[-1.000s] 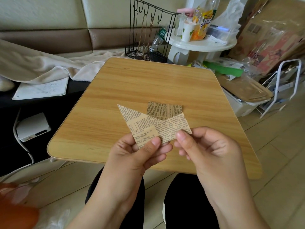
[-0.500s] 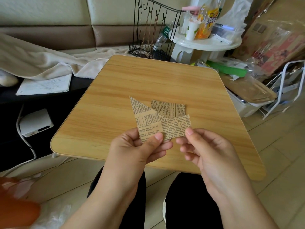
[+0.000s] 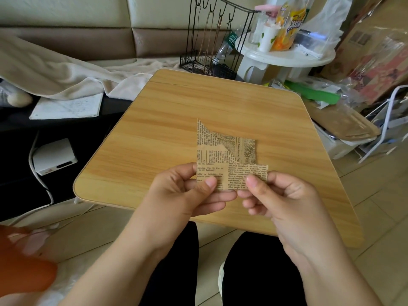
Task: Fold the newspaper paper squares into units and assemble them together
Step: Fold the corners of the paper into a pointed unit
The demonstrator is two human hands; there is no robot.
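Note:
I hold a folded tan newspaper unit in the air above the near part of the wooden table. My left hand pinches its lower left part between thumb and fingers. My right hand pinches its lower right flap. The unit's pointed tip stands up at the upper left. Behind it another piece of newspaper paper lies flat on the table, partly hidden by the held unit.
A black wire rack stands past the table's far edge. A white round side table with bottles and cups is at the back right. Boxes, bags and a white frame crowd the right. A white box sits on the left.
The held unit has turned clockwise, so its long point now stands upright instead of leaning left. Both hands keep their pinch and the view has shifted slightly.

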